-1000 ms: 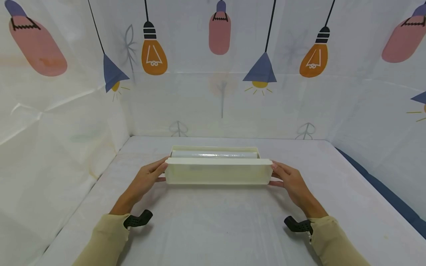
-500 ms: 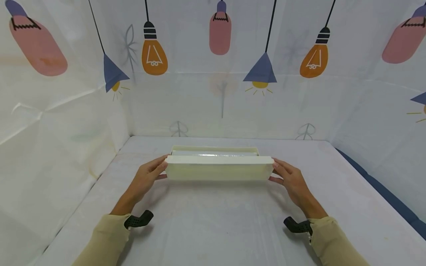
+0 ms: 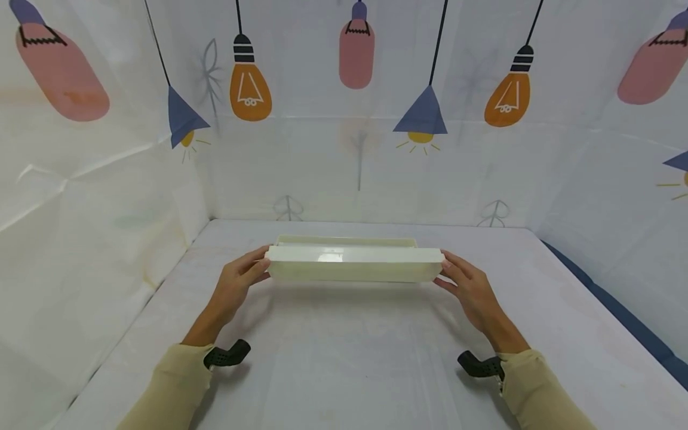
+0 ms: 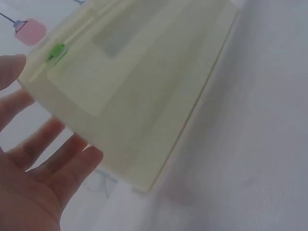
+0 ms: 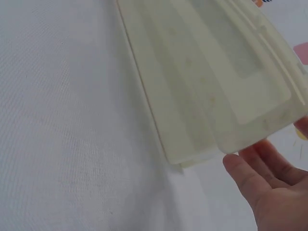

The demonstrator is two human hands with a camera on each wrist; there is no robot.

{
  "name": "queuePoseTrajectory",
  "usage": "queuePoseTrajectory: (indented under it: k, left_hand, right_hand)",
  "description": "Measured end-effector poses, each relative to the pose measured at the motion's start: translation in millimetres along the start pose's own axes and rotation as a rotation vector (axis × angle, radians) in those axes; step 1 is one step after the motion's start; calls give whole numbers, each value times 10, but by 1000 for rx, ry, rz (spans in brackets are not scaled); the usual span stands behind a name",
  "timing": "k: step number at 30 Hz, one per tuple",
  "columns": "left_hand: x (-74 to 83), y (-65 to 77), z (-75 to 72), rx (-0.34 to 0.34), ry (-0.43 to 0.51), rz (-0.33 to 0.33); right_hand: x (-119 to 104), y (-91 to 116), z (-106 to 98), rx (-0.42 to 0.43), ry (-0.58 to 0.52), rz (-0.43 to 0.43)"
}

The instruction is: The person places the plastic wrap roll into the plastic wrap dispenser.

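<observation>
A long cream plastic cling film dispenser rests on the table, with its lid raised along the near side. Behind the lid shows only the box's far rim; the film roll is hidden now. My left hand holds the lid's left end, thumb above and fingers beneath. At the other end, my right hand pinches the lid in the same way. The left wrist view shows the lid's broad face with a small green piece near its edge. In the right wrist view, fingertips touch the lid's corner.
A white cloth covers the table beneath the dispenser. White sheets printed with lamps and bulbs form the back wall and both sides. A dark blue strip runs along the right edge.
Both hands have raised the lid slightly and tilted it away from me over the box. The film roll, visible behind it before, has gone out of sight.
</observation>
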State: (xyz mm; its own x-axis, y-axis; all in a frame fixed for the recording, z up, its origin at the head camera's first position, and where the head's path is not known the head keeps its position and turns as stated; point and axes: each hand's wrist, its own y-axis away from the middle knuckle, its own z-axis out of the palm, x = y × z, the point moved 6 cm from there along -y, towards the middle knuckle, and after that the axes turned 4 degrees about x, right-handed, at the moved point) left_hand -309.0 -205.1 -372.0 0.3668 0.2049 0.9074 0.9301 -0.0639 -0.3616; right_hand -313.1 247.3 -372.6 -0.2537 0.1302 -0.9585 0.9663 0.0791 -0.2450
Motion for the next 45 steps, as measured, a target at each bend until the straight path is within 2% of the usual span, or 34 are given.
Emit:
queuePoseTrajectory:
  k: [11,19,26,36,45]
  left_hand:
    - [73,-49,-18,41,7,34]
    - [107,-85,-25,63,15,48]
    - [143,-117,-33,59,6,71]
    - [126,-143,-46,27,6,66]
    - [117,-165,-43,21,-2,75]
  right_hand:
    - [-90,-53,-3,-4,-8,-59]
    - [-122,-115,11,12,-35,-55]
    - [-138,-168,19,23,-34,-82]
    - [-153,-189,28,43,-18,-86]
    - [-186,-197,58,46,-64,-82]
